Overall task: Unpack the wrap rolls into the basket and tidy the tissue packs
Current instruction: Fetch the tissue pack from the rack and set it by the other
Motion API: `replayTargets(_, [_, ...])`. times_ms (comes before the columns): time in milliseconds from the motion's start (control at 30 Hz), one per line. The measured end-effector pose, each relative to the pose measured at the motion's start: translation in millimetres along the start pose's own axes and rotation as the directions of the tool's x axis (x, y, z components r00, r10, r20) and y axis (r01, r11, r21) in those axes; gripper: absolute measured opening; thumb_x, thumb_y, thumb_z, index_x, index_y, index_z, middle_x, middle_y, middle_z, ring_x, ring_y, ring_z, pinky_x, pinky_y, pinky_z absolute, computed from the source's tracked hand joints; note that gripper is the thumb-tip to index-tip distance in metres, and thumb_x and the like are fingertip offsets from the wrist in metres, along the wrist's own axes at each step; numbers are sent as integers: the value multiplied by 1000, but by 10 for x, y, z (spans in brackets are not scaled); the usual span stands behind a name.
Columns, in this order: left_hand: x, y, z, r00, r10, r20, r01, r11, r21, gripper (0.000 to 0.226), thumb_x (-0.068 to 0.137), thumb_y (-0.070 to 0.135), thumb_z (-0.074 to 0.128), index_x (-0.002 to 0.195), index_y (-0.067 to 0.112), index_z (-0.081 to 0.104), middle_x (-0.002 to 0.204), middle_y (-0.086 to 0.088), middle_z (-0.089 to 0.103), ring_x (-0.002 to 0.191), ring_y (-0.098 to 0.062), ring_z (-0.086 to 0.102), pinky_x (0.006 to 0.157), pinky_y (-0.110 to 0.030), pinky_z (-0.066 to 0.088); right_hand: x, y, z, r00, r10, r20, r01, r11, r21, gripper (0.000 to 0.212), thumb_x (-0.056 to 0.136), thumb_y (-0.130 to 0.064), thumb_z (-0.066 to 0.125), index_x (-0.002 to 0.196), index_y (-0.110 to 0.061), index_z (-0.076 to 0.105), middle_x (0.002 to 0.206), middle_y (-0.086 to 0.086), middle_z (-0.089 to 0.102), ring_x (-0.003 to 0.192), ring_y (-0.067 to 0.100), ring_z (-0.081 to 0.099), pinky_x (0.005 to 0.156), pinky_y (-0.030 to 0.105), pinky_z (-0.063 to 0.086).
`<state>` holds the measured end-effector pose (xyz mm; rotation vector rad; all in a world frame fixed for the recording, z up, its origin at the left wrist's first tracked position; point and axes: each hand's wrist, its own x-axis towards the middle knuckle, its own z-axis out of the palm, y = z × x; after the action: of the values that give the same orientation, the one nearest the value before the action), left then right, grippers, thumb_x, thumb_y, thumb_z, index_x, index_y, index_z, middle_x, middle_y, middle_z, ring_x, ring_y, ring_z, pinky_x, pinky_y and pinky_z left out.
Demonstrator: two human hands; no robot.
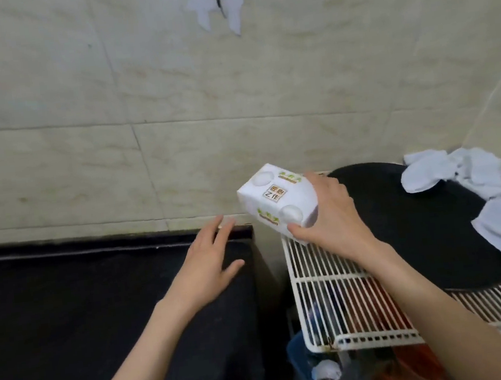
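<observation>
A countertop (84, 300) is seen at 8 o'clock, a wire rack (340, 288) at 4 o'clock, both backed by the wall (172, 105) at 12. On the rack, a round pan (416, 218) is set at 3 o'clock, with cloths (473, 172) draped over its far-right edge. A tissue pack (278, 200) is held above the rack's 10 o'clock corner.

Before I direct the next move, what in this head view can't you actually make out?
- Basket and wrap rolls: none in the head view.
- Tissue pack: far side covered by the right hand; its small print is blurred.
- Items below the white wire rack: screened by its bars, blurred, cut by the bottom edge.
- Black round object: partly under white cloths.
- Left hand: contact with the black counter unclear.
</observation>
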<state>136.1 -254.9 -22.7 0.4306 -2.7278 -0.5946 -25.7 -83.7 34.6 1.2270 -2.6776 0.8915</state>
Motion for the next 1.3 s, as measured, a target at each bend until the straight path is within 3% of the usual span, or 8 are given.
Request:
replayTargets(100, [-329, -188, -369, 996, -33, -86, 36, 998, 43, 88, 78, 35, 69, 145, 26, 12, 157, -4, 5, 145, -22, 6, 118, -39, 14, -98, -490, 231, 953, -230, 195, 231, 973, 16, 105, 65, -39, 73, 146, -19, 10, 139, 9, 31, 128, 25, 26, 107, 36, 22])
replayTargets(267, [-1258, -661, -837, 989, -139, 56, 127, 974, 185, 109, 71, 44, 71, 145, 32, -9, 150, 19, -14, 138, -5, -21, 114, -38, -12, -482, -1530, 805, 746, -528, 406, 530, 840, 118, 106, 66, -37, 73, 146, -19, 6, 139, 5, 31, 127, 21, 27, 110, 33, 21])
replayTargets(500, [-3157, -1549, -1609, 932, -353, -82, 362, 920, 151, 97, 59, 48, 71, 139, 31, 19, 129, 10, 29, 119, -7, 24, 109, -26, 18, -1324, -3171, 1765, 451, -772, 449, 742, 603, 291, 101, 68, -44, 69, 145, -26, 6, 140, -3, 27, 127, 14, 25, 109, 29, 23])
replayTargets(600, [-4037, -1952, -1912, 852, -502, -145, 518, 848, 108, 89, 53, 51, 70, 130, 28, 31, 119, 8, 37, 108, -12, 38, 95, -29, 37, -1717, -3896, 2299, 456, -746, 486, 591, 662, 461, 103, 70, -44, 71, 145, -33, 1, 148, -11, 16, 134, 5, 17, 111, 27, 23])
replayTargets(767, [-5313, -2562, -2228, 531, -804, -269, 728, 595, -341, 68, 49, 45, 73, 107, 27, 42, 104, 5, 40, 99, -11, 43, 79, -25, 43, -2266, -5047, 3091, 507, -618, 601, 131, 745, 655, 93, 76, -37, 70, 146, -30, 9, 149, -7, 24, 127, 1, 34, 95, 20, 41])
replayTargets(967, [-6026, -3119, -2389, 265, -862, -433, 778, 457, -432, 80, 47, 53, 67, 115, 23, 40, 102, 8, 36, 101, -12, 37, 82, -26, 38, -2801, -6096, 3875, 431, -480, 764, -219, 766, 605, 58, 73, -41, 72, 121, -19, 48, 99, -9, 64, 91, 2, 62, 90, 37, 54])
replayTargets(1100, [-6151, -3518, -2540, 219, -855, -471, 804, 431, -409, 85, 49, 63, 64, 118, 23, 36, 105, 7, 33, 98, -6, 27, 85, -26, 36, -2828, -6627, 4364, 488, -454, 746, -340, 688, 641, 70, 67, -32, 77, 124, -20, 38, 107, -6, 61, 97, 8, 62, 86, 33, 54])
replayTargets(1300, [-6491, -4557, -3117, 338, -886, -317, 762, 455, -461, 66, 75, 40, 70, 131, 23, 39, 121, 5, 44, 114, -9, 45, 94, -20, 34, -2244, -7490, 5132, 503, -502, 703, -277, 677, 682, 61, 69, -21, 77, 119, -23, 42, 111, -3, 60, 95, 10, 63, 78, 31, 56])
